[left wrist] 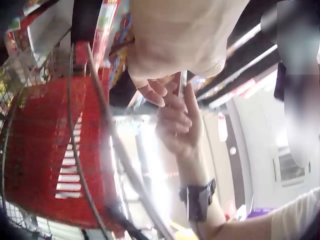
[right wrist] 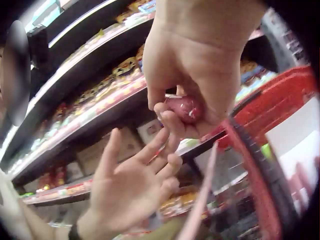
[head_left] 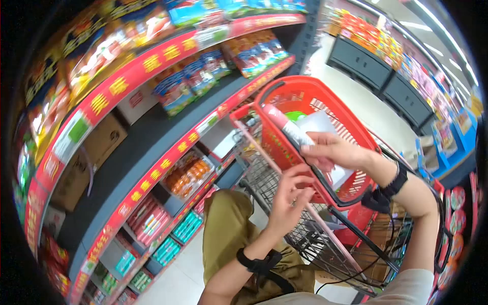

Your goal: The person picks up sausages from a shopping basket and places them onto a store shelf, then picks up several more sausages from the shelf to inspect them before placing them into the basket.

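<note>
A wrapped pink sausage (head_left: 282,122) with a pale printed label is gripped in my right hand (head_left: 330,150), slanting over the near rim of the red shopping basket (head_left: 351,119). In the right wrist view the rounded end of the sausage (right wrist: 187,109) shows between the curled fingers and thumb. My left hand (head_left: 291,195) is just below the right one, beside the basket's near edge, palm up with loosely bent fingers and holding nothing. The left wrist view shows both hands close together, the right hand (left wrist: 177,125) beyond the left.
The basket sits on a wire shopping cart (head_left: 305,239) with a pinkish handle bar. A white sheet-like item (head_left: 317,127) and something green (head_left: 295,116) lie inside it. Shelves (head_left: 137,137) of packaged snacks stand to the left, with dark cabinets (head_left: 356,61) across the aisle.
</note>
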A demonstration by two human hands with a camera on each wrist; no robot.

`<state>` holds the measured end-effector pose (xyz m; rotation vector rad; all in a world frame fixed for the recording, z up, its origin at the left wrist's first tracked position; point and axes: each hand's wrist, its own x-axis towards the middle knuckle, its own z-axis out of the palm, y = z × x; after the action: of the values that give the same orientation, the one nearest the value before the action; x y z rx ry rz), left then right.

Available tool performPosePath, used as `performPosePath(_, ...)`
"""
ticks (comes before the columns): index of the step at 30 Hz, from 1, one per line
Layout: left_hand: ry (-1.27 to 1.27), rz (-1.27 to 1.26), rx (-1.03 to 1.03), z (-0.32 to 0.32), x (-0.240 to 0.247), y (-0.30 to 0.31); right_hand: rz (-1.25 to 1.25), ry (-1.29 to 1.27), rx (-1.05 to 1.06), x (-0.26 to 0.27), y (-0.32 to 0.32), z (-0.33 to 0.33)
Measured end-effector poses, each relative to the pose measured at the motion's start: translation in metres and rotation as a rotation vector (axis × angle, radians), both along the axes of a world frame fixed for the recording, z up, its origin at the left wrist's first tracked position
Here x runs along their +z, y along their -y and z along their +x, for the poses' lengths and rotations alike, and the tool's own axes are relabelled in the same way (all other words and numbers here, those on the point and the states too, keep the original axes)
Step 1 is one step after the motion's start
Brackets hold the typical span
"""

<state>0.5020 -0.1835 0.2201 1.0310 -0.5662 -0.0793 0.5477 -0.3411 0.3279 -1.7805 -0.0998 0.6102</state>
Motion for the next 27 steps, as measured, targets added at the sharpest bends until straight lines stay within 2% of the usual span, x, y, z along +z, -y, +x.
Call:
performPosePath(1,-0.205,-0.280,-0.006,0.000,-0.002,-0.016,-0.004,-0.035,0.048,0.003,-0.024,-0.006)
performPosePath(2,-0.187,-0.362,0.057,0.006,-0.012,-0.035,-0.009,-0.055,0.142,0.002,-0.045,-0.009)
performPosePath(3,-0.136,-0.405,0.094,0.007,-0.015,-0.060,-0.007,-0.081,0.236,-0.001,-0.065,-0.012)
performPosePath(5,-0.273,-0.253,0.353,-0.005,-0.014,-0.108,-0.105,-0.048,0.410,-0.011,-0.105,-0.014)
performPosePath(7,-0.252,-0.303,0.515,-0.016,-0.014,-0.149,-0.068,-0.117,0.459,-0.036,-0.140,-0.014)
performPosePath(9,-0.276,-0.365,0.594,-0.029,-0.022,-0.181,0.204,-0.285,0.332,-0.053,-0.172,-0.016)
performPosePath(11,-0.343,-0.446,0.781,-0.042,-0.022,-0.204,0.211,-0.368,0.373,-0.071,-0.196,-0.018)
performPosePath(12,-0.290,-0.495,0.732,-0.048,-0.034,-0.216,0.277,-0.356,0.372,-0.082,-0.205,-0.019)
performPosePath(14,-0.305,-0.478,0.807,-0.053,-0.044,-0.220,0.366,-0.360,0.337,-0.103,-0.217,-0.019)
performPosePath(16,-0.365,-0.396,0.867,-0.055,-0.056,-0.220,0.337,-0.323,0.375,-0.111,-0.218,-0.012)
performPosePath(19,-0.402,-0.404,0.833,-0.052,-0.060,-0.212,0.302,-0.295,0.361,-0.121,-0.210,-0.004)
performPosePath(22,-0.399,-0.421,0.837,-0.044,-0.065,-0.204,0.389,-0.323,0.246,-0.120,-0.210,0.000)
performPosePath(27,-0.445,-0.438,0.881,-0.036,-0.063,-0.201,0.368,-0.259,0.246,-0.117,-0.213,0.005)
